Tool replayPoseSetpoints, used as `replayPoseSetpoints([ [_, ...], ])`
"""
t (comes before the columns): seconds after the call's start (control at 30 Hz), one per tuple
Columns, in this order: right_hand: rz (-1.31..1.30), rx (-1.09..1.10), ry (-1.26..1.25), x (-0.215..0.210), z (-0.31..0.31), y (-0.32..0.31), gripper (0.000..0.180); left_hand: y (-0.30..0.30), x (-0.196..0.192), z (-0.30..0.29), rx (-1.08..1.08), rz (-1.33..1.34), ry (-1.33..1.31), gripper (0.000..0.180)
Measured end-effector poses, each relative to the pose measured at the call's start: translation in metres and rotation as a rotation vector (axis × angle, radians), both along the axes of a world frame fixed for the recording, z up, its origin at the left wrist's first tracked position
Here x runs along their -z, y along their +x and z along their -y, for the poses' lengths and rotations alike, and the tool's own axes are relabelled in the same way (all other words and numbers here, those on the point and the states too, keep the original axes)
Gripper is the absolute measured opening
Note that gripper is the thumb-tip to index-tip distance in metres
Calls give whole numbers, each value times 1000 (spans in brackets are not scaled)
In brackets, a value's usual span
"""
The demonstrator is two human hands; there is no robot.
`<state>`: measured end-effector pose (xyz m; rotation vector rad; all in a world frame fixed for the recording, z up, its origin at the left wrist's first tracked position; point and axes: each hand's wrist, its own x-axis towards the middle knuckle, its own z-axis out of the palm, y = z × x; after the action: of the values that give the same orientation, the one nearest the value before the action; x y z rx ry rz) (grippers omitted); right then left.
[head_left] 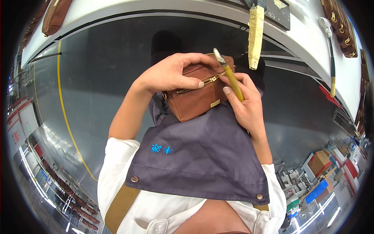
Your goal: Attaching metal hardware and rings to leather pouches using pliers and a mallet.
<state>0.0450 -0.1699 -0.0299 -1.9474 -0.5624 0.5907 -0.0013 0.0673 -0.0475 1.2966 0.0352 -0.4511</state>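
A small brown leather bag [194,102] with a brass zipper [208,82] rests on my lap, tilted so its zipper faces up. My left hand [175,71] is wrapped over its left and far side, the thumb pressed beside the zipper teeth. Between the fingers of my right hand [246,103] is a yellow-handled brush [234,84], its pale tip pointing up and away. Those fingertips also sit at the bag's right end, close to the zipper pull; whether they grip the pull I cannot tell. A small gold plate is on the bag's near face.
A white workbench [148,8] curves across the far side. A handle wrapped in yellowish tape [255,37] juts over its edge, and another brush [331,58] lies at the right. More brown bags [341,27] sit on the bench. A dark apron [194,152] covers my front.
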Motion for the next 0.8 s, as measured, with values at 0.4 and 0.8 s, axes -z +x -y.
replayPoseSetpoints([
  [0.4,393,-367,28,-5,8,22,32,-6,5,-10,77,-125,62,21],
  [0.8,1028,-591,-478,-20,39,66,23,0,-8,-2,152,82,207,18],
])
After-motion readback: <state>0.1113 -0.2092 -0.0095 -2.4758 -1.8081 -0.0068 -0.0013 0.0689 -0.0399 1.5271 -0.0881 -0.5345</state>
